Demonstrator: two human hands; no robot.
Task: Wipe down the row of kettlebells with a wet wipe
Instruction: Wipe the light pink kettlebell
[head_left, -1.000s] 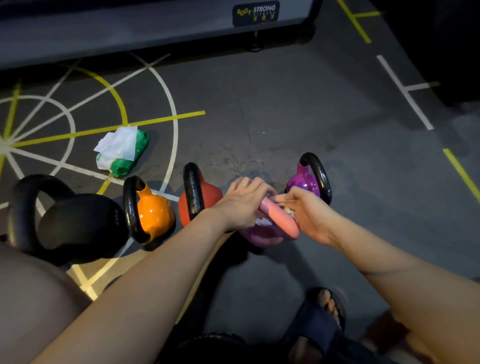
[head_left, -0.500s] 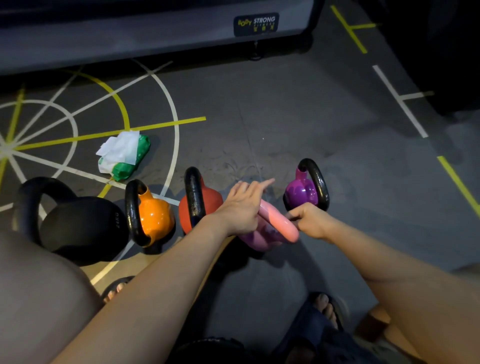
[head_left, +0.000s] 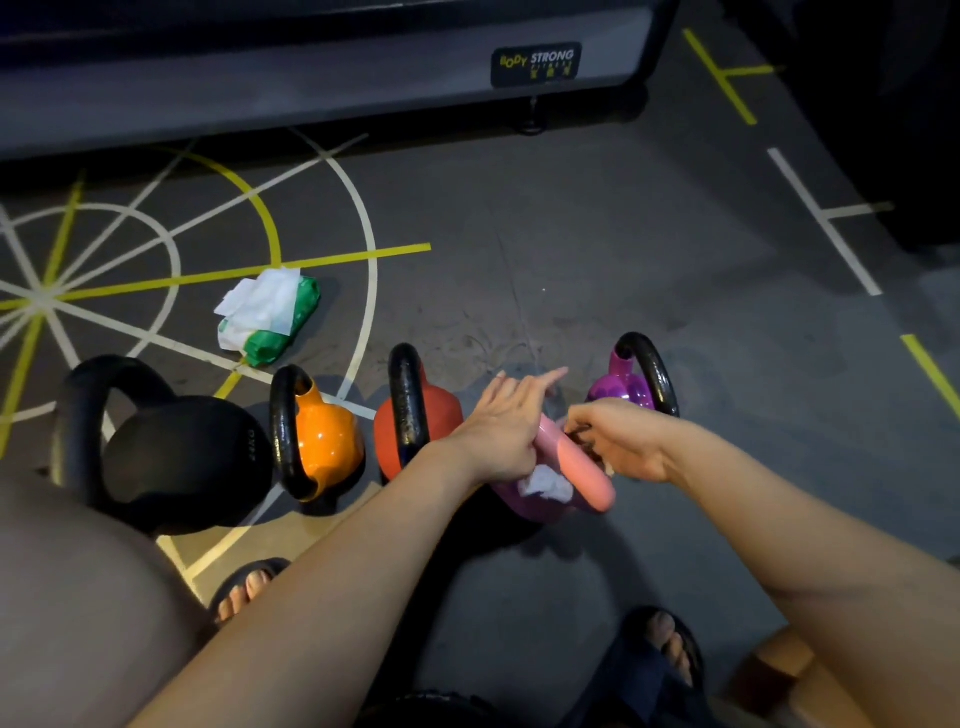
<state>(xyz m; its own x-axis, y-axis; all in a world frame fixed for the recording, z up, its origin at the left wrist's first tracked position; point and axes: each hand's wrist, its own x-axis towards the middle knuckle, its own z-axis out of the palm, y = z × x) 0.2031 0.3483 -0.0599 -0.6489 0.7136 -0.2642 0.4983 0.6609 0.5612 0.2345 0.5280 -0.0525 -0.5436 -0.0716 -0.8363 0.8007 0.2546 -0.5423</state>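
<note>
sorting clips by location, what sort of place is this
Most likely a gym: a row of kettlebells, painted training lines on the floor, and a machine base behind them with a BODY STRONG label.

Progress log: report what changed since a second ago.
The left hand uncurled its fingers over the handle of the pink kettlebell; the wet wipe, earlier at the right hand, now shows by the left hand. The right hand still grips the handle; other kettlebells and wipe pack unmoved.
</note>
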